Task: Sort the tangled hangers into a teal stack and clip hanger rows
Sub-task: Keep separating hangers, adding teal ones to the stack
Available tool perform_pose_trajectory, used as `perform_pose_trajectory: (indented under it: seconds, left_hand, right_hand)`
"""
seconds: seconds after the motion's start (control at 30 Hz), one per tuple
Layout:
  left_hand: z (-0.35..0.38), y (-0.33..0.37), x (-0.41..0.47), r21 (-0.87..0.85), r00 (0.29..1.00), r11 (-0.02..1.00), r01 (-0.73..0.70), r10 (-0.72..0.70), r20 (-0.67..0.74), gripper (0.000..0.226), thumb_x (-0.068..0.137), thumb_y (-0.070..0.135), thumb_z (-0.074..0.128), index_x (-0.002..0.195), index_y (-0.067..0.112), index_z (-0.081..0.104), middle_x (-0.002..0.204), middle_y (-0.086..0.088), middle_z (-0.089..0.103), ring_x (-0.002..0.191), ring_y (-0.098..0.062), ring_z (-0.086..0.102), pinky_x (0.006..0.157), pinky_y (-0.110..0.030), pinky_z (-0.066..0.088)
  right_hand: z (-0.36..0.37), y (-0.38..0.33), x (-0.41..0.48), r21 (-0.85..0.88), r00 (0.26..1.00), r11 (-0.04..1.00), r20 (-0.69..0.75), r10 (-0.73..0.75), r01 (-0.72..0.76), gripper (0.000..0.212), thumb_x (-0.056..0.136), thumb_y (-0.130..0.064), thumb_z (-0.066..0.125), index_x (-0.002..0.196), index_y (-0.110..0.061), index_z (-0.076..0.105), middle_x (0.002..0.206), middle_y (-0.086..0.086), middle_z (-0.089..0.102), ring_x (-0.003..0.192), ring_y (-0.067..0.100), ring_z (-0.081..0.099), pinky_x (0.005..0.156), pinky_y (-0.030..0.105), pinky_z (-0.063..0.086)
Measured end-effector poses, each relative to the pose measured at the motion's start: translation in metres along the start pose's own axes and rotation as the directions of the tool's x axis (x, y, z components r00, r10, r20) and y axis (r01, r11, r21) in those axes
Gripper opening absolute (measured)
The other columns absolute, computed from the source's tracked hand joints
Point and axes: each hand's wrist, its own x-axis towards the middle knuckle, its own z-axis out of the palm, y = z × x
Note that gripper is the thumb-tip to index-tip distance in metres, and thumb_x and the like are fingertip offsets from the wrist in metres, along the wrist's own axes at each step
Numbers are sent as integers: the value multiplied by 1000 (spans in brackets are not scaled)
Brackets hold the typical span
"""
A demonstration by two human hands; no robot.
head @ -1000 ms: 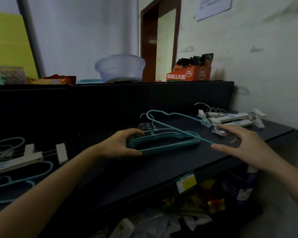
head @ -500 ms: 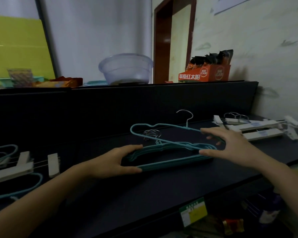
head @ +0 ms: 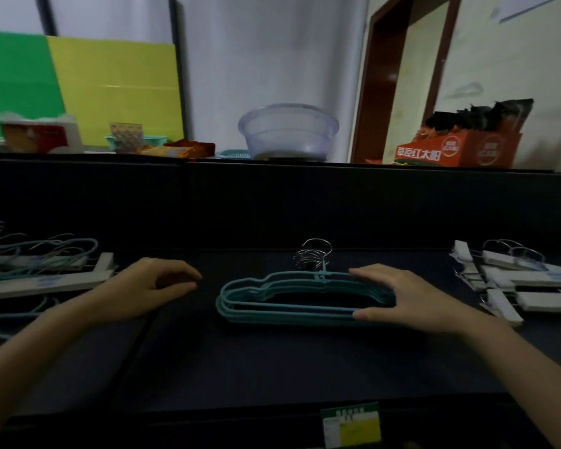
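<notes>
A stack of teal hangers [head: 282, 301] lies flat in the middle of the dark shelf [head: 272, 367], its metal hooks [head: 313, 258] bunched at the back. My right hand [head: 405, 296] grips the stack's right end, fingers over the top and thumb at the front edge. My left hand [head: 149, 290] hovers left of the stack, fingers loosely curled, holding nothing. White clip hangers [head: 518, 280] lie in rows at the right. A tangle of teal and white clip hangers [head: 42, 270] sits at the left.
A dark back panel [head: 272, 205] rises behind the shelf. On top of it stand a clear plastic bowl [head: 289, 131], an orange snack box [head: 457, 152] and small packets [head: 39, 134]. A yellow price tag [head: 352, 426] hangs on the shelf's front edge.
My left hand let go of the stack's left end and drew back to the left. The loose teal hanger now lies flat on the stack, and my right hand closed on its right end. The view swung left.
</notes>
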Motion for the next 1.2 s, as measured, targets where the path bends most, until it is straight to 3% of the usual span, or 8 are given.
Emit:
perform_pose_trajectory:
  seconds: [0.1, 0.2, 0.4, 0.57, 0.83, 0.93, 1.1, 1.2]
  left_hand:
    - [3, 3, -10, 148, 999, 988, 39, -35, -31, 21, 86, 31, 58, 94, 50, 55, 91, 19, 68, 85, 2, 62, 71, -19, 49]
    - [6, 11, -19, 228, 994, 969, 97, -84, -69, 17, 87, 35, 56, 98, 47, 54, 95, 18, 66, 85, 0, 61, 78, -27, 52]
    - [12, 27, -48, 291, 972, 936, 199, -150, -183, 13, 87, 38, 54, 99, 41, 58, 91, 16, 64, 81, -1, 59, 74, -29, 52]
    - [4, 27, -95, 337, 942, 895, 293, -210, -261, 15, 88, 41, 52, 99, 37, 61, 88, 24, 57, 82, 4, 55, 70, -22, 49]
    - [-34, 3, -184, 337, 861, 834, 437, -279, -425, 8, 89, 33, 54, 89, 38, 61, 82, 25, 56, 76, 2, 55, 61, -20, 46]
    - [-51, -17, -216, 345, 848, 812, 470, -307, -432, 9, 88, 33, 55, 86, 42, 56, 80, 27, 53, 73, 6, 53, 59, -17, 42]
    - [-78, -54, -263, 346, 844, 799, 492, -341, -413, 8, 88, 35, 55, 90, 35, 63, 81, 26, 55, 71, 5, 54, 62, -24, 48]
    - [-92, -79, -287, 335, 848, 809, 483, -337, -409, 19, 85, 45, 50, 89, 34, 65, 80, 24, 58, 71, 7, 53, 61, -24, 46]
  right_hand:
    - [2, 5, 5, -12, 1000, 1000, 23, -18, 18, 106, 52, -88, 47, 141, -34, 32, 136, -21, 39, 123, 1, 39, 103, 23, 35]
    - [3, 10, 7, -22, 998, 999, 43, -47, 48, 114, 46, -94, 40, 142, -34, 29, 140, -19, 35, 124, 0, 37, 104, 24, 34]
    - [3, -12, 11, -31, 980, 979, 20, -199, 200, 72, 77, -58, 57, 140, -39, 29, 134, -24, 32, 122, -5, 30, 104, 20, 27]
    - [15, -62, 29, 18, 927, 928, -57, -372, 373, 52, 82, -55, 55, 130, -40, 44, 125, -25, 48, 115, -4, 46, 101, 31, 41]
    - [56, -161, 58, 77, 868, 865, -69, -492, 496, 35, 82, -46, 61, 116, -41, 56, 108, -23, 60, 101, -3, 56, 90, 35, 50]
    - [76, -199, 66, 84, 858, 853, -45, -512, 514, 31, 84, -44, 60, 114, -40, 57, 105, -24, 60, 99, -3, 56, 88, 36, 51]
    - [111, -259, 80, 97, 859, 854, -19, -512, 511, 28, 84, -44, 60, 111, -37, 60, 104, -22, 62, 97, -3, 58, 88, 33, 51]
    - [133, -292, 89, 91, 857, 853, -24, -514, 514, 27, 84, -44, 60, 110, -35, 61, 103, -20, 62, 97, -1, 58, 87, 30, 51]
